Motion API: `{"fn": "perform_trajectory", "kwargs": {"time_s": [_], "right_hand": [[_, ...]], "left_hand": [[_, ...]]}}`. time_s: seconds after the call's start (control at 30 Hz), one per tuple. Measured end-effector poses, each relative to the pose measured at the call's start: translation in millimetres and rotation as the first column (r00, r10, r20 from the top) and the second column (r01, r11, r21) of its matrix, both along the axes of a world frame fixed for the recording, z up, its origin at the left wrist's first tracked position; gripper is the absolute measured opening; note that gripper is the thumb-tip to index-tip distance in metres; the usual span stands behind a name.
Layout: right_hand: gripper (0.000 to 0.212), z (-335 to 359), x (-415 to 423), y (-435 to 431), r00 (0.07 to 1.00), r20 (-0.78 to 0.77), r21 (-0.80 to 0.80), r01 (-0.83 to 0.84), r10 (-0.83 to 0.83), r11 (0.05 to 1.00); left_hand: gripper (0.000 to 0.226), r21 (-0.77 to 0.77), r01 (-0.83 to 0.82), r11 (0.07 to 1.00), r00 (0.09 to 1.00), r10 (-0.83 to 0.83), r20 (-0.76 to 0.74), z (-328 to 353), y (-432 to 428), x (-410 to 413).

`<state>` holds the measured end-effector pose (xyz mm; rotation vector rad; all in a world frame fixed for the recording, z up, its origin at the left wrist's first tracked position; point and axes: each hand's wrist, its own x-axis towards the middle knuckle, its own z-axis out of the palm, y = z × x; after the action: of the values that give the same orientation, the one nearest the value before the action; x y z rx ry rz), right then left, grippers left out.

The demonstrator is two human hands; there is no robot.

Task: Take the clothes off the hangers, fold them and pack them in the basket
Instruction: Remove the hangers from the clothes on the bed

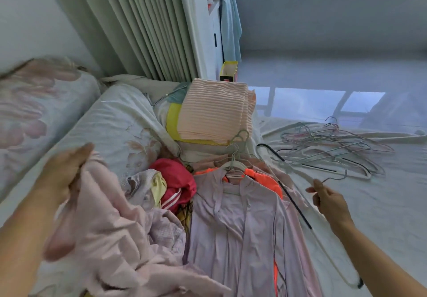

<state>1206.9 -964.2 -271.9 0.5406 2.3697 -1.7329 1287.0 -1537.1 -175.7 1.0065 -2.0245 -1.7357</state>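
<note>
Left hand [65,171] grips the freed pink garment [111,234]; right hand [328,200] pinches the emptied white hanger [323,245], best laid on the hanger pile [332,151] before folding.

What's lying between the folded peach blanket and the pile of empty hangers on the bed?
In the head view, only bare pale bedsheet lies between the folded peach blanket and the pile of empty hangers.
</note>
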Motion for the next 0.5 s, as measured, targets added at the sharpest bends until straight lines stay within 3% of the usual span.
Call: {"fn": "perform_trajectory", "kwargs": {"time_s": [0.1, 0.2, 0.27, 0.37, 0.47, 0.5], "right_hand": [[0.033, -18, -10, -1, 0.998, 0.0, 0.08, -0.056, 0.056, 0.995], [0.029, -39, -22, 8, 0.998, -0.012, 0.167, -0.066, 0.069, 0.984], [0.024, -54, -33, 18, 0.998, 0.01, 0.211, -0.066, 0.066, 0.975], [0.016, -67, -55, 35, 0.998, 0.046, 0.247, -0.05, 0.04, 0.968], [0.016, -81, -84, 47, 0.998, 0.042, 0.295, -0.062, 0.052, 0.953], [0.016, -87, -96, 51, 0.997, 0.05, 0.311, -0.065, 0.052, 0.948]], "left_hand": [[0.035, -0.377, 0.09, 0.922, 0.967, 0.009, 0.254, -26, 55, -40], [0.066, -0.502, 0.17, 0.848, 0.85, 0.131, 0.51, -87, 73, -53], [0.071, -0.519, 0.364, 0.773, 0.75, 0.088, 0.656, -134, 87, -47], [0.077, -0.395, 0.724, 0.565, 0.548, -0.125, 0.827, -198, 115, -26], [0.078, -0.252, 0.862, 0.44, 0.344, -0.143, 0.928, -251, 128, -2], [0.079, -0.234, 0.89, 0.391, 0.314, -0.154, 0.937, -262, 128, 3]]}}
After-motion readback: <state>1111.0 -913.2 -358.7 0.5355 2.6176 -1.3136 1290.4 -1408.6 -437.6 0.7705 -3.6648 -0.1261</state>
